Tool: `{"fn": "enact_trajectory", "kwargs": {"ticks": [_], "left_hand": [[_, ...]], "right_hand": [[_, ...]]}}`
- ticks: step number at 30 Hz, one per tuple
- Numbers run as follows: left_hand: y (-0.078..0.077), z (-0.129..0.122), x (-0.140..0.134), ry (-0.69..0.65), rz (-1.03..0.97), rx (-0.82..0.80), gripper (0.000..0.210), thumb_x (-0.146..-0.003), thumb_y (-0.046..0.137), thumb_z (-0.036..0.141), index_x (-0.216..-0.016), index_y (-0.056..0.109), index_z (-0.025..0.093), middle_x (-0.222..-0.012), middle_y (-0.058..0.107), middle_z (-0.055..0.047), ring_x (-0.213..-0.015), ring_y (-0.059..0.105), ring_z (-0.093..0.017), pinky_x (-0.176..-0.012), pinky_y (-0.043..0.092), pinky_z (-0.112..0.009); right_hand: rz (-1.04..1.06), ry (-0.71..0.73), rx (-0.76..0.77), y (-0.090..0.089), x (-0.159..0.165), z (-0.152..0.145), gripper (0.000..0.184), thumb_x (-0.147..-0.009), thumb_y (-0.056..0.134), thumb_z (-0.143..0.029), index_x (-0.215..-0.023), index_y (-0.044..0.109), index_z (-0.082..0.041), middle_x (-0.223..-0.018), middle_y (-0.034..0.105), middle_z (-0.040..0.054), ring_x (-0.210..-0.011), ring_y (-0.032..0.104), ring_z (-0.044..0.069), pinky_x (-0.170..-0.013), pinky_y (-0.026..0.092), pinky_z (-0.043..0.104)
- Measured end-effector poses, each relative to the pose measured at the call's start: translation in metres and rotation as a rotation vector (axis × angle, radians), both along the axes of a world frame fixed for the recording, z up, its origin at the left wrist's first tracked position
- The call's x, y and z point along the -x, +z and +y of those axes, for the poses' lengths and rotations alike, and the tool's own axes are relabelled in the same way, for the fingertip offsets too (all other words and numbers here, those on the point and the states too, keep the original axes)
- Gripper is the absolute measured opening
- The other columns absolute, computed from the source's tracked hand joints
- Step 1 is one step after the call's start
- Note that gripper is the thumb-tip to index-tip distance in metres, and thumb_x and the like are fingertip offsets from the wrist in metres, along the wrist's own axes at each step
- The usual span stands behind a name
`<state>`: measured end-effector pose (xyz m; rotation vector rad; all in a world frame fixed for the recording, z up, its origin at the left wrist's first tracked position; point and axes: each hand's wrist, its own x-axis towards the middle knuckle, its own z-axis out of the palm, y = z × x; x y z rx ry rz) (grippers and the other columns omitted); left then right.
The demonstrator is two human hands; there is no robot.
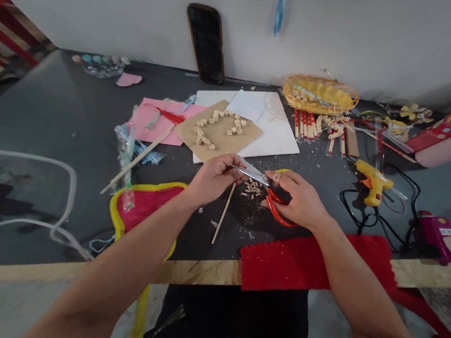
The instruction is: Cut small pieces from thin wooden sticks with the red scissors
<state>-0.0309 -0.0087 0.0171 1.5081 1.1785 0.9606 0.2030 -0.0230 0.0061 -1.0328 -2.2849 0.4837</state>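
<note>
My right hand (295,198) is closed round the handles of the red-handled scissors (280,215), whose metal blades point left. The blades reach my left hand (219,176), where thumb and fingers are pinched together. From just below that pinch a thin wooden stick (223,214) runs down towards the table's near side; the fingers hide its upper end. Small cut pieces of stick (253,189) lie scattered beneath the scissors. Beyond my hands, a brown card (219,128) carries small pale pieces set in a curved shape.
A yellow glue gun (372,184) with a black cord lies right of my hands. A yellow basket (320,95) stands at the back, and a phone (206,43) leans on the wall. Red felt (278,266) hangs over the front edge. A longer stick (136,160) lies left.
</note>
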Motion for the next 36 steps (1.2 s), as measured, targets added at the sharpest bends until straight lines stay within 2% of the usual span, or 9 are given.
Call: {"fn": "enact_trajectory", "kwargs": {"ticks": [6, 9, 11, 13, 15, 17, 26, 32, 36], "left_hand": [[-0.005, 0.002, 0.002, -0.035, -0.008, -0.045, 0.018, -0.082, 0.06, 0.032, -0.076, 0.061, 0.016, -0.068, 0.063, -0.002, -0.062, 0.055, -0.013, -0.062, 0.045, -0.025], [-0.006, 0.003, 0.004, -0.019, 0.053, -0.091, 0.021, -0.085, 0.057, 0.035, -0.081, 0.062, 0.016, -0.072, 0.064, -0.002, -0.065, 0.056, -0.013, -0.064, 0.045, -0.026], [-0.01, 0.004, 0.005, -0.022, 0.188, -0.197, 0.017, -0.086, 0.057, 0.031, -0.085, 0.064, 0.016, -0.078, 0.066, -0.003, -0.072, 0.059, -0.015, -0.069, 0.047, -0.028], [-0.014, 0.005, 0.006, -0.1, 0.368, -0.367, 0.013, -0.087, 0.056, 0.026, -0.086, 0.066, 0.017, -0.085, 0.069, -0.004, -0.084, 0.061, -0.018, -0.081, 0.047, -0.033], [-0.019, 0.008, 0.007, -0.19, 0.515, -0.516, 0.016, -0.089, 0.054, 0.023, -0.084, 0.068, 0.018, -0.09, 0.071, -0.006, -0.095, 0.06, -0.021, -0.091, 0.044, -0.038], [-0.024, 0.01, 0.008, -0.22, 0.596, -0.59, 0.019, -0.09, 0.053, 0.022, -0.083, 0.07, 0.018, -0.093, 0.072, -0.007, -0.098, 0.06, -0.022, -0.094, 0.042, -0.042], [-0.037, 0.013, 0.009, -0.175, 0.669, -0.65, 0.03, -0.084, 0.047, 0.007, -0.087, 0.074, 0.018, -0.097, 0.072, -0.009, -0.099, 0.059, -0.023, -0.091, 0.046, -0.042], [-0.038, 0.012, -0.001, -0.148, 0.755, -0.616, 0.028, -0.087, 0.051, 0.013, -0.1, 0.074, 0.019, -0.101, 0.071, -0.01, -0.097, 0.055, -0.024, -0.09, 0.044, -0.041], [-0.036, 0.013, -0.005, -0.153, 0.774, -0.592, 0.02, -0.087, 0.053, 0.015, -0.091, 0.072, 0.017, -0.1, 0.071, -0.009, -0.097, 0.055, -0.024, -0.091, 0.042, -0.04]], "right_hand": [[-0.027, -0.025, -0.014, -0.002, 0.002, -0.001, 0.045, -0.083, 0.07, -0.037, -0.126, 0.06, -0.025, -0.117, 0.069, 0.0076, -0.105, 0.066, 0.023, -0.092, 0.056, 0.036], [-0.005, -0.097, -0.018, -0.004, 0.001, -0.001, 0.044, -0.084, 0.068, -0.04, -0.125, 0.061, -0.023, -0.107, 0.07, 0.008, -0.094, 0.068, 0.021, -0.084, 0.057, 0.033], [0.051, -0.163, -0.018, -0.006, -0.001, 0.001, 0.049, -0.083, 0.068, -0.043, -0.126, 0.059, -0.021, -0.1, 0.069, 0.0077, -0.084, 0.067, 0.019, -0.076, 0.057, 0.032], [0.108, -0.231, -0.019, -0.007, -0.003, 0.004, 0.053, -0.082, 0.069, -0.046, -0.127, 0.058, -0.019, -0.1, 0.068, 0.0078, -0.078, 0.065, 0.017, -0.07, 0.056, 0.03], [0.136, -0.288, -0.019, -0.009, -0.006, 0.006, 0.054, -0.081, 0.07, -0.046, -0.126, 0.058, -0.019, -0.102, 0.067, 0.0084, -0.076, 0.064, 0.016, -0.068, 0.056, 0.03], [0.143, -0.299, -0.017, -0.01, -0.006, 0.008, 0.055, -0.08, 0.071, -0.046, -0.125, 0.059, -0.018, -0.104, 0.067, 0.0091, -0.076, 0.063, 0.017, -0.068, 0.056, 0.03], [0.13, -0.248, -0.019, -0.014, -0.002, 0.006, 0.056, -0.082, 0.068, -0.05, -0.127, 0.058, -0.019, -0.097, 0.067, 0.0072, -0.067, 0.058, 0.014, -0.067, 0.054, 0.03], [0.13, -0.231, -0.028, -0.012, -0.001, 0.007, 0.055, -0.083, 0.065, -0.05, -0.125, 0.059, -0.015, -0.089, 0.065, 0.006, -0.06, 0.052, 0.012, -0.064, 0.052, 0.029], [0.129, -0.207, -0.021, -0.013, -0.001, 0.007, 0.056, -0.083, 0.067, -0.048, -0.125, 0.059, -0.013, -0.089, 0.064, 0.0062, -0.061, 0.052, 0.012, -0.064, 0.052, 0.029]]}}
